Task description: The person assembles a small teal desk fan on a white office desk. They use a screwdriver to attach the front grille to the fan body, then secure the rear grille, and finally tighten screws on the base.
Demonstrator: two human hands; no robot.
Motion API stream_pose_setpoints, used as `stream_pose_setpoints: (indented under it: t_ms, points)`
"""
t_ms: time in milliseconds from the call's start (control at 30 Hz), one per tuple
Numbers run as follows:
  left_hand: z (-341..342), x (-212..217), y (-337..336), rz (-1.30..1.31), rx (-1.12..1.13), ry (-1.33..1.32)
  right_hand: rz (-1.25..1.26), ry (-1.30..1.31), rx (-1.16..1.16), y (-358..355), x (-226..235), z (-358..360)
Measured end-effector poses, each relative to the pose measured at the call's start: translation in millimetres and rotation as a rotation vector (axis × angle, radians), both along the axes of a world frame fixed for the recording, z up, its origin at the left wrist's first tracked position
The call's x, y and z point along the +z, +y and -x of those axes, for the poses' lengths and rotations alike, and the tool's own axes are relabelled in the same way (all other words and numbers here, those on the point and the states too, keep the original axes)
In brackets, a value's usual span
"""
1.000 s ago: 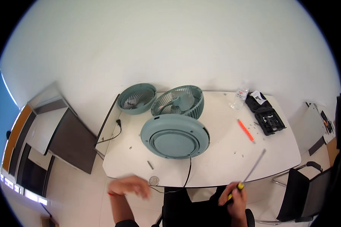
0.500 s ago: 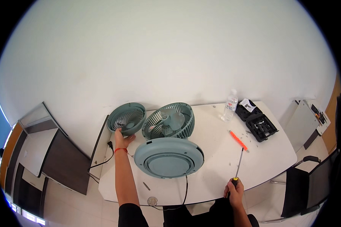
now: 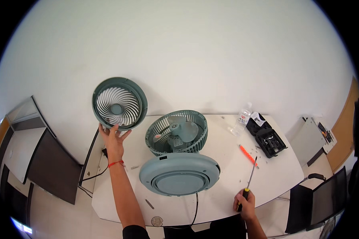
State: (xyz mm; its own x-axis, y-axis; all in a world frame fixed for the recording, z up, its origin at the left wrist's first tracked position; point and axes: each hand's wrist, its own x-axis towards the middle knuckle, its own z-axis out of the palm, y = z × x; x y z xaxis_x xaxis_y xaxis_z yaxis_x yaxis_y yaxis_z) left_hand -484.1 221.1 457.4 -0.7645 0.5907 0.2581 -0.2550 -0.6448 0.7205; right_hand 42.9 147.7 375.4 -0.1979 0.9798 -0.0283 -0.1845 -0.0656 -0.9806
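My left hand (image 3: pixel 114 143) grips the lower rim of a round green fan grille (image 3: pixel 116 109) with curved spiral slats. It holds the grille raised and upright above the table's back left corner. Closed around the black and yellow handle of a screwdriver (image 3: pixel 249 184) is my right hand (image 3: pixel 245 204), at the front right edge, the shaft pointing up. Between the hands lies the green fan, its blades (image 3: pixel 182 131) exposed inside the open rear cage (image 3: pixel 204 135). The round fan base (image 3: pixel 180 179) faces me, with a black cord trailing from it.
An orange twisted rod (image 3: pixel 248 155), a clear bottle (image 3: pixel 241 120) and an opened black toolbox (image 3: pixel 270 141) occupy the white table's right side. A small metal piece (image 3: pixel 149 204) and a round disc (image 3: pixel 156 221) lie near the front edge. A black chair (image 3: pixel 319 199) stands at right.
My left hand has lifted the grille up off the table, leftward, and turned it upright. The screwdriver stays in my right hand. The view has shifted slightly.
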Motion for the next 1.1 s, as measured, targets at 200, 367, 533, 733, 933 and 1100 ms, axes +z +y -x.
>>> stream_pose_setpoints:
  t_ms: [200, 367, 533, 733, 933, 1100]
  points:
    - [-13, 57, -22, 0.035, -0.101, 0.108, -0.277, -0.064, 0.01, 63, 70, 52]
    - [-31, 74, -28, 0.002, -0.16, 0.218, -0.286, 0.094, 0.19, 91, 146, 92]
    - [-47, 81, -28, 0.042, -0.044, 0.421, -0.382, 0.101, 0.181, 110, 190, 118]
    - [-50, 86, -33, 0.023, 0.006, 0.609, -0.48, 0.175, 0.064, 123, 208, 122]
    - [-47, 84, -29, -0.012, -0.002, 0.63, -0.464, 0.095, 0.025, 137, 206, 119]
    - [-44, 78, -24, 0.008, -0.021, 0.603, -0.384, -0.057, 0.077, 157, 196, 124]
